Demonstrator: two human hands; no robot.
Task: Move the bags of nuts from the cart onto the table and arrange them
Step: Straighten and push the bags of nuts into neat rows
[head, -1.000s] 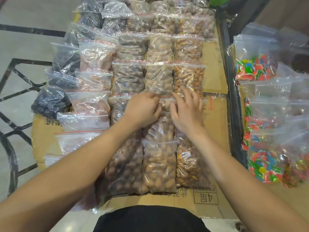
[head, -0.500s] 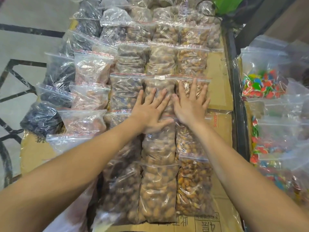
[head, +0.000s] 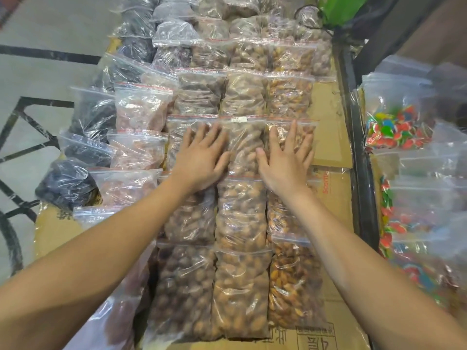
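Pressing flat: your left hand [head: 202, 157] and right hand [head: 285, 160] both lie with fingers straight on the bags of nuts [head: 242, 218], gripping nothing. The bags sit in tidy overlapping columns on the cardboard-covered table [head: 331, 137], long axes running away from you. The middle bag [head: 242, 145] lies between your thumbs, equally near either hand. The cart [head: 353, 122] with candy bags [head: 396, 130] stands to your right, so I'd judge your right hand the nearer for the next fetch.

left hand [head: 202, 157] uncurled flat, hands spread apart
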